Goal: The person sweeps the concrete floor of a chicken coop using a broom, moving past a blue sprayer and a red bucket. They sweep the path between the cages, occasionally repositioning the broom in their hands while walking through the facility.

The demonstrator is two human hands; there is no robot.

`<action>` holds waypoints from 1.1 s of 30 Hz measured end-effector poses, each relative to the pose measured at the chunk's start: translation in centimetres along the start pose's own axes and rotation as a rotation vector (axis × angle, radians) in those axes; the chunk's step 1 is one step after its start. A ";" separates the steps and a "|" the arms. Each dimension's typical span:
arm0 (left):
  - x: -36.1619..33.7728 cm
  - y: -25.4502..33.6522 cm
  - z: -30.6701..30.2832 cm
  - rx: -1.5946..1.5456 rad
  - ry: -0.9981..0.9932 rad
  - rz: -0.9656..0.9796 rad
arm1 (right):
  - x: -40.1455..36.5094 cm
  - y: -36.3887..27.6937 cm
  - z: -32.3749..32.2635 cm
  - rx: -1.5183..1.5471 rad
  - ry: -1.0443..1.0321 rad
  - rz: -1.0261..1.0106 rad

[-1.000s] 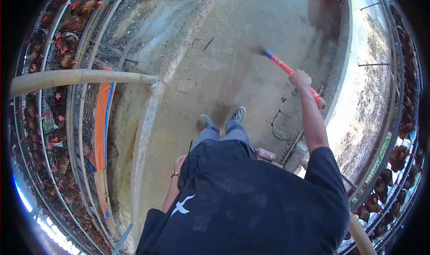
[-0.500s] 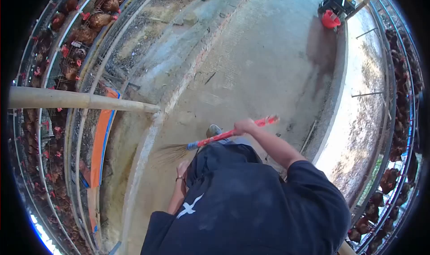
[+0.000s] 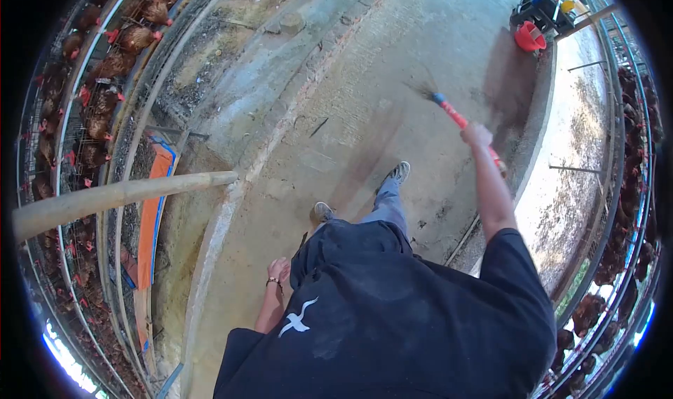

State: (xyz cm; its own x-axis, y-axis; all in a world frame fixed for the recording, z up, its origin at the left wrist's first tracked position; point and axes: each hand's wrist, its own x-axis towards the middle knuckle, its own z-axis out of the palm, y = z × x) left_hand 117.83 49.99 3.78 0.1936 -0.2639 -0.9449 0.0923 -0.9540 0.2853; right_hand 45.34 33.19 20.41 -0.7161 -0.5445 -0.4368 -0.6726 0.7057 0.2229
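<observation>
My right hand (image 3: 477,135) is closed around the red handle of a broom (image 3: 453,113), out in front and to the right. The broom has a blue binding and thin, splayed bristles that point away to the upper left, over the concrete floor (image 3: 392,139). Low by my left hip hangs my left hand (image 3: 278,268), fingers loosely bent and holding nothing. A dark band circles that wrist.
Rows of caged brown hens (image 3: 105,66) line the left side, with more hens (image 3: 590,311) at the right. A pole (image 3: 126,194) juts in from the left above a low kerb (image 3: 217,245). A red bucket (image 3: 530,37) stands beside a dark cart (image 3: 543,10) ahead.
The broom has swung from across my body near my left leg to far forward and right, in my right hand. One foot now shows further ahead. My left hand stays by my hip.
</observation>
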 end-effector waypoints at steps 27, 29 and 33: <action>1.0 12.8 28.3 1.242 -0.158 0.768 | 25.7 4.9 -12.8 0.030 0.148 0.000; 3.5 17.0 31.3 1.150 -0.175 1.000 | 27.1 1.6 -9.8 -0.011 0.045 0.033; 2.6 29.7 39.2 0.692 -0.245 0.796 | 20.9 -9.1 -2.3 -0.237 -0.405 -0.472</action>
State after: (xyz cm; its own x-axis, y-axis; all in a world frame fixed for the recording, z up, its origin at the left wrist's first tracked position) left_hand 82.75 15.42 3.46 -0.2531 -0.7914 -0.5564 -0.5595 -0.3494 0.7515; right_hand 36.06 14.34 11.25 -0.2389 -0.5244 -0.8173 -0.9527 0.2892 0.0930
